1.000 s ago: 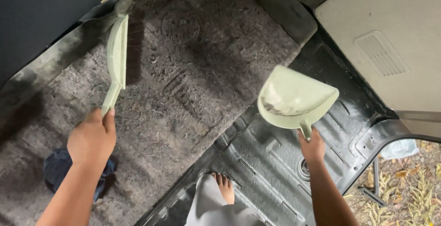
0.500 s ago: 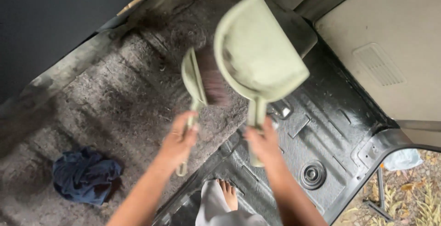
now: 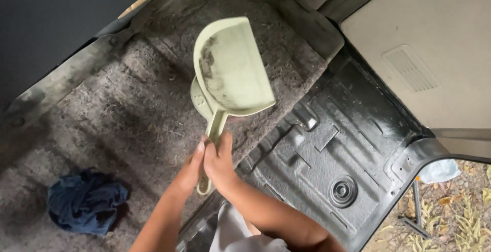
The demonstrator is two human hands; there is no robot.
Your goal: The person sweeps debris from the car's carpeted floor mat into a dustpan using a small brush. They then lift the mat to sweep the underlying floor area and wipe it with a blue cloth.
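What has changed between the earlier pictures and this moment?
The left hand and right hand came together from far apart; brush now lies under the dustpan, handles stacked. Both grips remain. The blue cloth stays on the grey carpet.

Hidden from me: brush (image 3: pixel 199 96) — mostly behind my dustpan (image 3: pixel 232 65), bristles unseen; my left hand (image 3: pixel 193 167) — half covered by my right hand (image 3: pixel 220 161); forearms cut off below.

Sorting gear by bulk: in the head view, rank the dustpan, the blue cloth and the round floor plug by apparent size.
1. dustpan, though held nearer the camera
2. blue cloth
3. round floor plug
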